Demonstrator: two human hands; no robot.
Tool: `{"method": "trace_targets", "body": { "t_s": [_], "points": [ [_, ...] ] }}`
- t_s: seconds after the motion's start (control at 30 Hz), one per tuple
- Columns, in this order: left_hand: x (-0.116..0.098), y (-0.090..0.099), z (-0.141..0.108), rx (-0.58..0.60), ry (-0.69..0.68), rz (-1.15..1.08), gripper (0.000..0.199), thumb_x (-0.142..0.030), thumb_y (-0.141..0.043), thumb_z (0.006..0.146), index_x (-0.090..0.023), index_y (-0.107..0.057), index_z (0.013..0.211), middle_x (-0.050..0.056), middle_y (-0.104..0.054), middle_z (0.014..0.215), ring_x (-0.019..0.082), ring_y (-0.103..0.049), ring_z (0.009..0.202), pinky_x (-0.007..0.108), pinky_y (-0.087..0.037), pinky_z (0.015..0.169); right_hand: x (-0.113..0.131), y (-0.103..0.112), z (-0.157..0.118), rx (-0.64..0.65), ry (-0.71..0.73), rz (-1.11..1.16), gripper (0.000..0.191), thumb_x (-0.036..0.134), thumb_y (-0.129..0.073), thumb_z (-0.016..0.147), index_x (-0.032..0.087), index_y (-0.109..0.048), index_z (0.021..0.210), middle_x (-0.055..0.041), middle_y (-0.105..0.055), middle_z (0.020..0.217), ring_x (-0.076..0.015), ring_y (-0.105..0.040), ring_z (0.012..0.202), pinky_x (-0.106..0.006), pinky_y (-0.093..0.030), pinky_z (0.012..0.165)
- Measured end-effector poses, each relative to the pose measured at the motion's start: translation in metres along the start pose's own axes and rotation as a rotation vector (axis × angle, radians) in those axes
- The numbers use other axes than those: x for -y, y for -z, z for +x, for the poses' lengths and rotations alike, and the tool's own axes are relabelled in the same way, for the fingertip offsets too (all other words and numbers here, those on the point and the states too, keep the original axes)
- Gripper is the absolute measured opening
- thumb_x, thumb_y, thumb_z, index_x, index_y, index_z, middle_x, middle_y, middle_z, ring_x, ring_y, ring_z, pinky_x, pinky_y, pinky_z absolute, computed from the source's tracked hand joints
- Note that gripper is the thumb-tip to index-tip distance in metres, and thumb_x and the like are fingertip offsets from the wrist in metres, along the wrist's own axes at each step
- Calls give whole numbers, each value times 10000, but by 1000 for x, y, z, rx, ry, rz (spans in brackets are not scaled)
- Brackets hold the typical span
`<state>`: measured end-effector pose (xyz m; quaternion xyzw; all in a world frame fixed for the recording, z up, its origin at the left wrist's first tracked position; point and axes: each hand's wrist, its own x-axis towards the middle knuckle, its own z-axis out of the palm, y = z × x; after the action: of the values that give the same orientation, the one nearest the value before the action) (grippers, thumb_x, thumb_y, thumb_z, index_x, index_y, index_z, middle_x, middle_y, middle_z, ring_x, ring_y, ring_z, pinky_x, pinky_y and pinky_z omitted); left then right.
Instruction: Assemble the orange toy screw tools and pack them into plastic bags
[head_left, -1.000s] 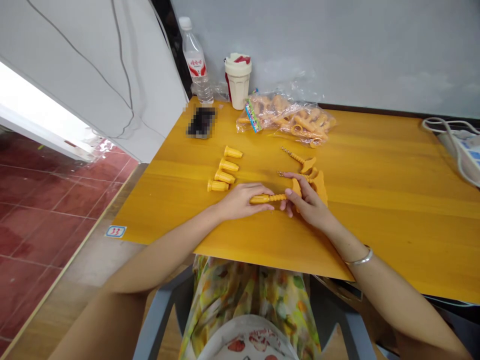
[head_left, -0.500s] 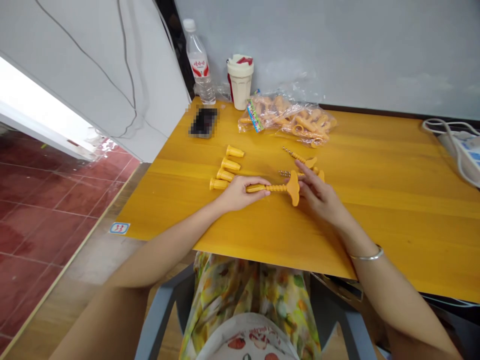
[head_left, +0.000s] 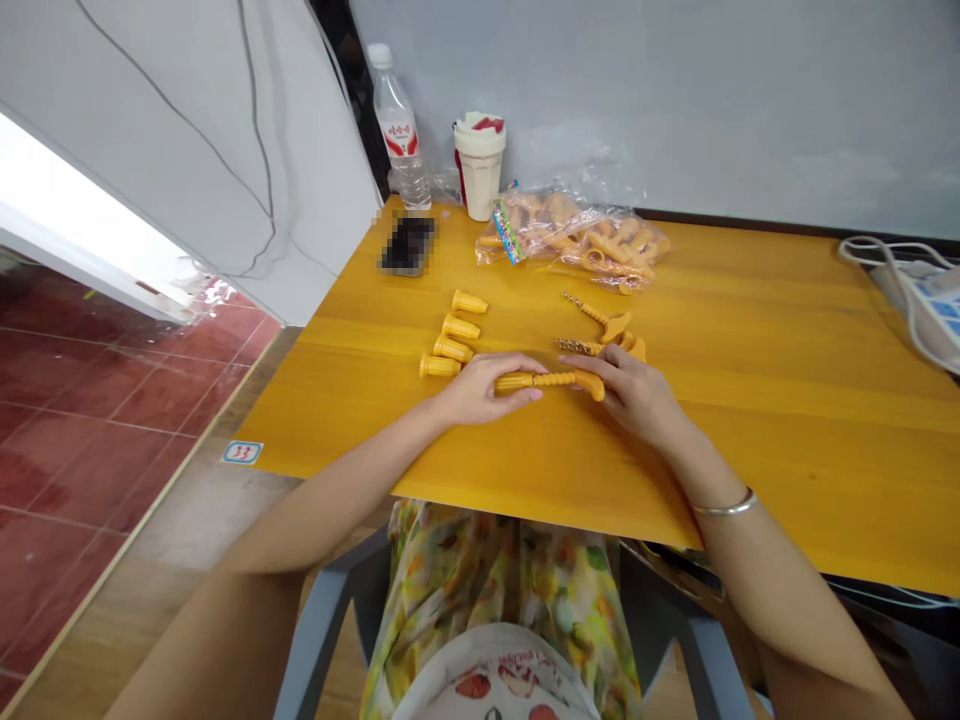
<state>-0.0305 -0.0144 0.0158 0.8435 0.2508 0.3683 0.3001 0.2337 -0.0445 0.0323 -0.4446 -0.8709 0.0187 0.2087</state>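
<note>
My left hand point(head_left: 480, 390) is closed around a ribbed yellow sleeve point(head_left: 514, 381). Out of its right end runs a yellow threaded rod with a winged handle point(head_left: 589, 384), seen nearly edge-on. My right hand point(head_left: 637, 395) has its fingers at that handle, closed on it. Beyond the right hand lie two more yellow screw pieces with metal spiral tips, an upper one point(head_left: 615, 325) and a lower one point(head_left: 581, 347) partly covered by the fingers. Several yellow sleeves point(head_left: 461, 328) lie in a slanting row beyond my left hand.
A clear bag of orange parts point(head_left: 574, 240) lies at the back. Near it stand a white cup point(head_left: 481, 170) and a water bottle point(head_left: 405, 140), with a blurred dark phone point(head_left: 407, 245) in front. White cables point(head_left: 892, 260) are at the far right.
The winged handle has turned from face-on to nearly edge-on. My right hand has shifted slightly left, its fingers closing in at the handle. The left hand keeps its grip on the sleeve.
</note>
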Motion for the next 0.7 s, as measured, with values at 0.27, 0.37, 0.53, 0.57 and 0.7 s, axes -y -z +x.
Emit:
{"method": "trace_targets", "body": {
  "t_s": [0.27,0.37,0.53,0.57,0.7],
  "points": [
    [2,0,0,36,-53,96,258,-297,-531,982,-166,-629,1181,104,-708,1079,202,-682,996,328,-534,877,4,6,0,-73,46,-115,315,302,-493,1007,246,-677,1256,-87,-610,919,-189,-580,762,-294,-448,636],
    [3,0,-1,26,-86,139,225,-278,-538,968,-175,-604,1158,98,-686,1064,206,-652,988,345,-522,878,6,4,1,-32,35,-23,309,375,-492,1009,217,-687,1190,-84,-616,895,-185,-589,752,-294,-455,652],
    [4,2,0,-32,-93,259,154,-305,-577,946,-171,-575,1022,84,-636,960,212,-580,908,362,-493,844,10,-2,3,61,-52,268,421,522,-451,1000,175,-673,912,-65,-614,776,-176,-584,688,-302,-439,642],
    [4,2,0,-29,-102,280,154,-316,-570,955,-171,-575,1007,82,-631,944,212,-570,898,360,-489,839,11,-4,3,78,-87,309,451,543,-447,994,175,-654,836,-51,-601,718,-164,-560,642,-298,-420,617],
    [5,1,-1,8,-124,333,197,-349,-537,985,-162,-582,1026,91,-649,947,216,-583,901,355,-494,828,17,-5,3,131,-314,466,553,634,-463,946,186,-587,647,4,-487,540,-108,-404,491,-276,-313,505]
  ]
}}
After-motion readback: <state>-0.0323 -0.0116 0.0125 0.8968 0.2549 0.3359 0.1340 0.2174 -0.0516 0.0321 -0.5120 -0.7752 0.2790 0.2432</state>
